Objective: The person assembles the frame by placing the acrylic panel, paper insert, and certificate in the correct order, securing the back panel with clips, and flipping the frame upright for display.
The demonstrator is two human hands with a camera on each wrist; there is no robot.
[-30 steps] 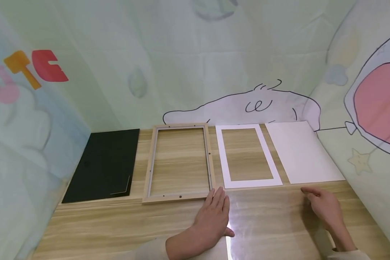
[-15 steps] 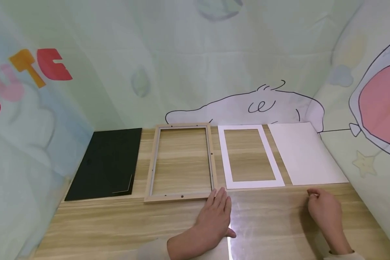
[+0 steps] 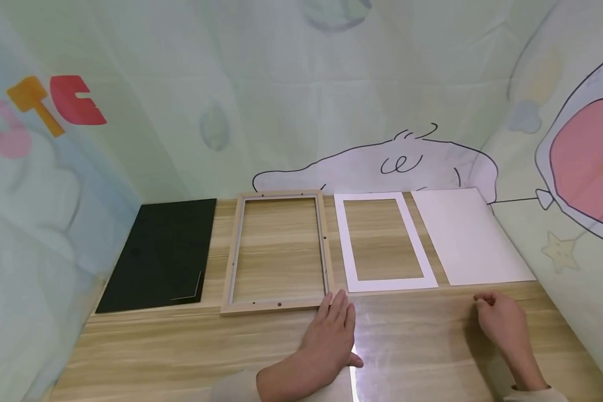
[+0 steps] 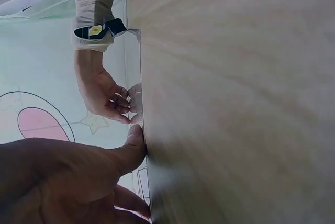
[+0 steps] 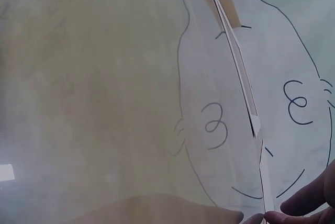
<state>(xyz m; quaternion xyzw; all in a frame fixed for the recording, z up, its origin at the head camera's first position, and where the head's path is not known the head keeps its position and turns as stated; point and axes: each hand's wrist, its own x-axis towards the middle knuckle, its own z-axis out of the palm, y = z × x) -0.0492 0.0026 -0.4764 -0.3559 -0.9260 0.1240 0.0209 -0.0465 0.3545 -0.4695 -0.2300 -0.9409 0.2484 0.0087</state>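
A clear glossy sheet (image 3: 397, 340) lies flat on the near part of the table, its outline faint but for a bright glare along its left edge. My left hand (image 3: 326, 338) rests along that edge, fingers straight, with the fingertips by the lower right corner of a light wooden picture frame (image 3: 229, 262). At the sheet's far right corner my right hand (image 3: 505, 324) has curled fingers, and its thumb and forefinger pinch at the corner. The left wrist view shows the right hand (image 4: 99, 90) mirrored in the glossy surface. Exactly what lies between its fingertips is hard to see.
Along the back of the table (image 3: 146, 346) lie a black backing board (image 3: 156, 251), the frame, a white mat (image 3: 349, 251) with a cut-out window, and a white sheet (image 3: 472, 234). Printed cloth walls (image 3: 156, 84) stand close behind and at both sides.
My right hand has shifted slightly right, and its forefinger, stretched out before, is now curled in against the thumb. The left hand stays in place; the view sways slightly.
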